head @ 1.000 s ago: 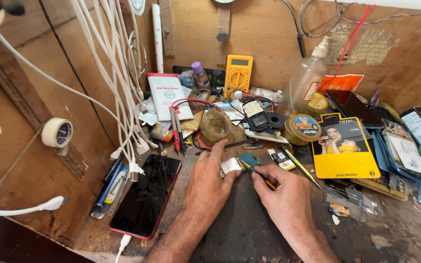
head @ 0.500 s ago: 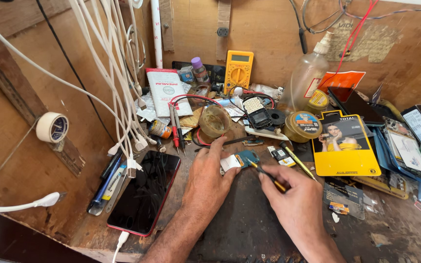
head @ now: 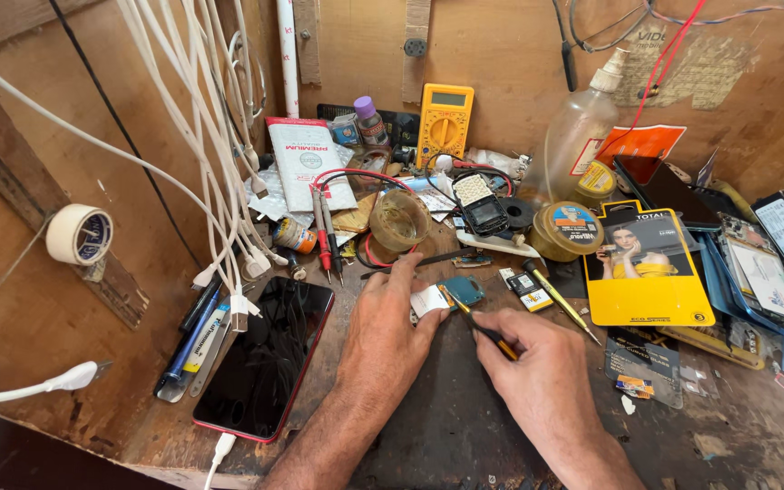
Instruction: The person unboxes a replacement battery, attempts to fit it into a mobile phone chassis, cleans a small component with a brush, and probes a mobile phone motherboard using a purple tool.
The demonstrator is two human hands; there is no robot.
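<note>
Right now left hand (head: pixel 390 331) pins small teal board (head: pixel 461 291); right hand (head: pixel 537 377) grips yellow-black screwdriver (head: pixel 481 325)

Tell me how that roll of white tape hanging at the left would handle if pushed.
The white tape roll is probably light, being a thin ring with a hollow core. Round, it would likely roll if set on edge. It looks hung on the wooden wall, so a push might swing it.
</note>
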